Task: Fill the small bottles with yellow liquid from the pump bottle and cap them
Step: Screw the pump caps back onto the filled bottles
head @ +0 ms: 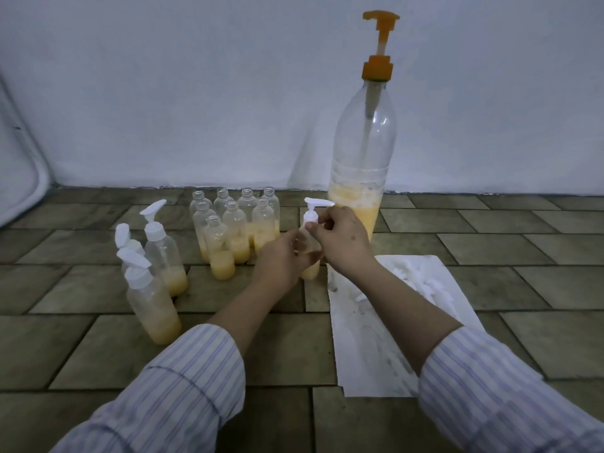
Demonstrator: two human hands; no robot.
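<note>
Underfoot, tiled floor [228, 354], pale wall [196, 93].

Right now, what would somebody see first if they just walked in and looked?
Probably the tall pump bottle with its orange top, standing by the wall with yellow liquid at the bottom. Just in front, the left hand holds a small bottle while the right hand grips its white pump cap.
</note>
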